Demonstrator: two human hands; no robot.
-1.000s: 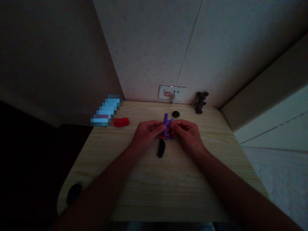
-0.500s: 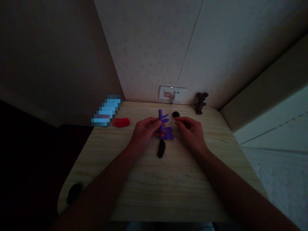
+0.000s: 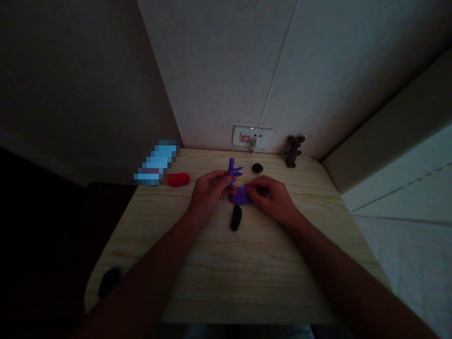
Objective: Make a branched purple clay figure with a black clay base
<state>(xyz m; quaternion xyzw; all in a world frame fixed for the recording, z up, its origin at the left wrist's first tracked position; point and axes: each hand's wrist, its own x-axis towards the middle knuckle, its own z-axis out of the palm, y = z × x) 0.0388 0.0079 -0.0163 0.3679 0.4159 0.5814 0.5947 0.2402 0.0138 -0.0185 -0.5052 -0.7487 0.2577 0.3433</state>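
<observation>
1. Both hands work over the bench: I see the left hand pinching the purple clay stem upright between thumb and fingers, while the right hand touches the right end of the flat purple clay sheet. From here I cannot tell whether its thumb and fingertips grip that sheet or only press on it.
2. I judge that squeezing the stem too hard would flatten or bend it, since it looks like soft clay held at its lower part.
3. Its thin leaf-like shoots point right, towards the right hand; a careless brush there could snap or fold one, I think.
4. Tugging at the sheet could tear it unevenly, or drag it against the black clay roll just on its near side, smearing dark onto purple.
5. At the bench's near left edge, a black clay lump lies beside the left forearm; a sideways sweep of that arm could push it off.
6. Against the frame half a second ago, the right hand has come left onto the sheet from a spot apart from it, and the stem stands slightly farther left. I see the black roll and the red clay piece in practically the same places.
</observation>
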